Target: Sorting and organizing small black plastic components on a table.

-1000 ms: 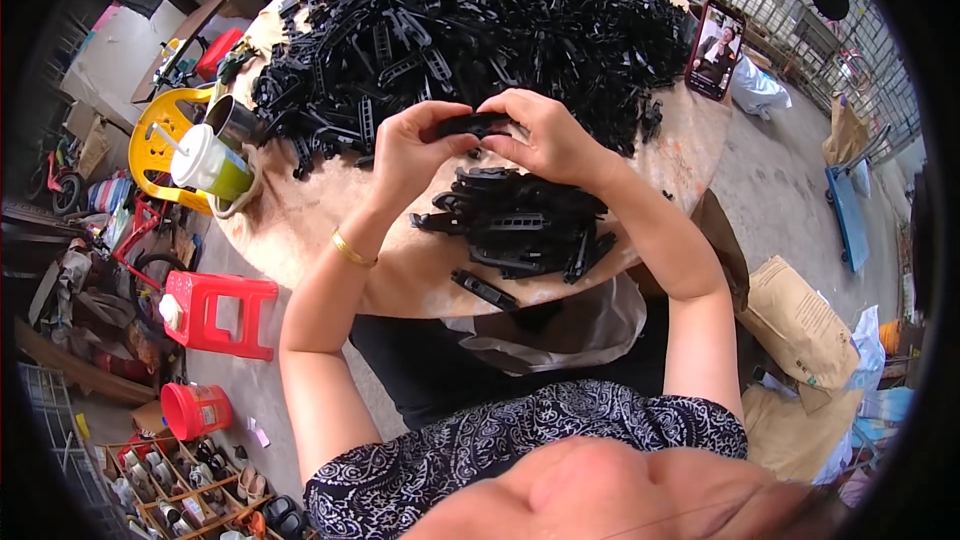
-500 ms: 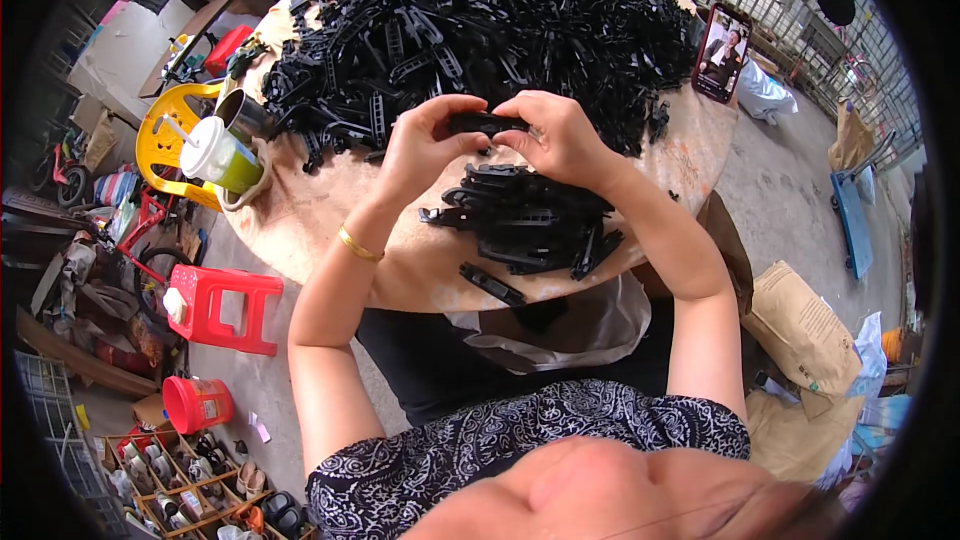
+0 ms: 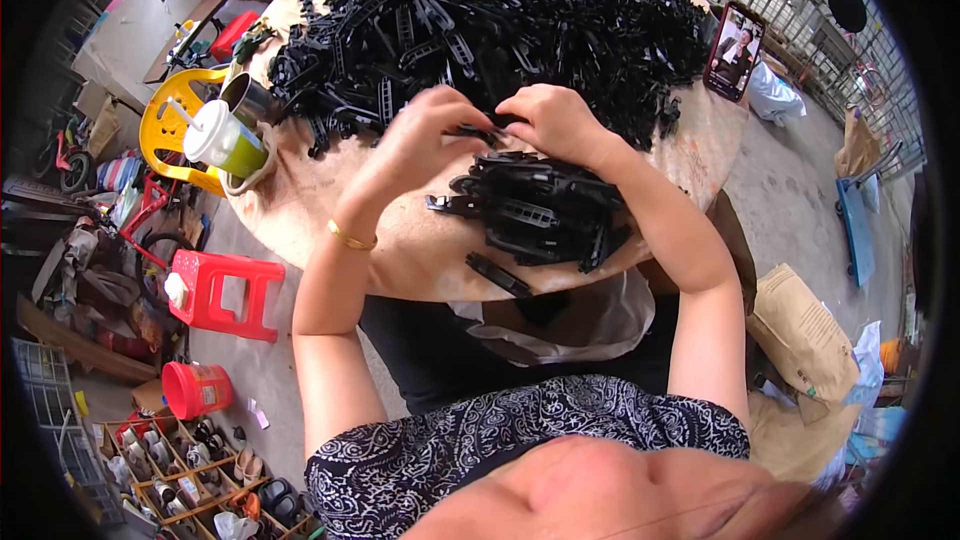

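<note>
Just in front of a big heap of black plastic parts, both my hands meet over the round, cloth-covered table. My left hand, slightly smeared by motion, is closed with a long black plastic part between thumb and fingers. At the part's right end, my right hand is closed in a pinch; its fingertips partly hide that end. Right below the hands lies a smaller stack of similar parts, roughly lined up. One separate black part rests near the table's front edge.
A lidded cup with a straw and a dark metal tumbler stand at the table's left edge, by a yellow chair. A phone leans at the right. A red stool and bucket are lower left.
The long part, earlier held level between both hands, now tilts down to the right. My left hand has shifted and blurred; the right fingers have moved along its end. The whole view has shifted slightly.
</note>
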### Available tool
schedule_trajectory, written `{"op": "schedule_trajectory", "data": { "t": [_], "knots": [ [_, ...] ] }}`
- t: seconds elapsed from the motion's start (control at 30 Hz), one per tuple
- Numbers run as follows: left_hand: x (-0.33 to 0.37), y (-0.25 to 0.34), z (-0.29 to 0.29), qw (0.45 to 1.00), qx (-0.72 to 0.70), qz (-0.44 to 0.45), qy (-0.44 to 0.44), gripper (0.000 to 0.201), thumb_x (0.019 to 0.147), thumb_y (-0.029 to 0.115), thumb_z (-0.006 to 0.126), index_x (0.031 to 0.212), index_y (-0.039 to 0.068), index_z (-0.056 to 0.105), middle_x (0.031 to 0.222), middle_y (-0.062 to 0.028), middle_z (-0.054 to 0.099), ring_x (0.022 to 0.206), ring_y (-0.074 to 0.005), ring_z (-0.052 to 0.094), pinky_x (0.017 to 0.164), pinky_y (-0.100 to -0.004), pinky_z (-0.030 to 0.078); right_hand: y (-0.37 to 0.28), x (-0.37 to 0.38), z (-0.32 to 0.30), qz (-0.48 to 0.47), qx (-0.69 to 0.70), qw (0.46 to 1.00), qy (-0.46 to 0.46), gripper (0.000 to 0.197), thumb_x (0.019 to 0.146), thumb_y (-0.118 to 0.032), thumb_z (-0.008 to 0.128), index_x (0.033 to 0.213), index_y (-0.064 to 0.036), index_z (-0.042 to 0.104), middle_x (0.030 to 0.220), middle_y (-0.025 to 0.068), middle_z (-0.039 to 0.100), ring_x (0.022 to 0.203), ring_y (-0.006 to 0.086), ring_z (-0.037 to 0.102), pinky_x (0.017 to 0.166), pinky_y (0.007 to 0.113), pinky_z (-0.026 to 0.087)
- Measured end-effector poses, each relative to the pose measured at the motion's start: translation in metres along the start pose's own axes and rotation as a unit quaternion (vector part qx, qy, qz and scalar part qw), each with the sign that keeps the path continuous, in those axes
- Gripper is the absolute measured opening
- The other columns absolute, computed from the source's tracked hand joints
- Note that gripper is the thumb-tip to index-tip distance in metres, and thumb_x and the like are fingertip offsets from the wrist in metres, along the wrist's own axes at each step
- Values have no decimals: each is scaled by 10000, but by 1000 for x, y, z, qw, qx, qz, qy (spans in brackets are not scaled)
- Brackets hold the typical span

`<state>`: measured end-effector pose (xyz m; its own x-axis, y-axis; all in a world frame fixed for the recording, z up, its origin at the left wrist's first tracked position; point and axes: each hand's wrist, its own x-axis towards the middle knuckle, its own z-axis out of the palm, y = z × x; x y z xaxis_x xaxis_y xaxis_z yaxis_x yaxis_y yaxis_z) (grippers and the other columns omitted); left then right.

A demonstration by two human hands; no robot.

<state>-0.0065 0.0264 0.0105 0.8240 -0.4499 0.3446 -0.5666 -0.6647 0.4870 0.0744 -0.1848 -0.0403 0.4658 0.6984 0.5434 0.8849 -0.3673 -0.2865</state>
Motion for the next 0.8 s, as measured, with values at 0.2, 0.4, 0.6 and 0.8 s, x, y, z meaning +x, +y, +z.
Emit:
{"op": "schedule_trajectory", "data": {
  "t": [0.2, 0.4, 0.6, 0.8],
  "knots": [
    [-3, -14, 17, 967, 252, -37, 25, 197, 714, 102, 693, 911, 92, 702, 767, -73, 616, 762, -280, 611, 704, -370, 499, -16, 0, -16, 60, 54, 996, 44, 196, 757, -132, 655, 930, -41, 653, 865, 109, 639, 823, 257, 626, 721, 347, 509],
    [2, -8, 13, 942, -214, -210, 148, 183, 860, 51, 618, 1036, 2, 634, 806, -98, 685, 753, -131, 675, 620, -268, 531, -26, 3, -18, 91, 233, 962, 111, 227, 767, -38, 670, 992, -16, 646, 891, 119, 636, 793, 233, 623, 674, 303, 514],
    [7, -1, 20, 865, -455, -184, 103, 248, 932, 36, 492, 1166, -44, 500, 1035, -160, 627, 897, -218, 666, 777, -276, 552, -23, 3, -17, -43, 99, 980, 166, 247, 738, -34, 680, 984, -48, 669, 903, 90, 625, 849, 260, 591, 737, 332, 508],
    [7, -5, 26, 879, -406, -213, 126, 263, 920, 87, 572, 1125, -57, 493, 1021, -144, 622, 918, -205, 657, 783, -281, 555, -29, 4, -19, -86, -3, 981, 172, 236, 707, -65, 697, 943, -71, 687, 885, 54, 593, 839, 236, 571, 722, 339, 502]
  ]
}}
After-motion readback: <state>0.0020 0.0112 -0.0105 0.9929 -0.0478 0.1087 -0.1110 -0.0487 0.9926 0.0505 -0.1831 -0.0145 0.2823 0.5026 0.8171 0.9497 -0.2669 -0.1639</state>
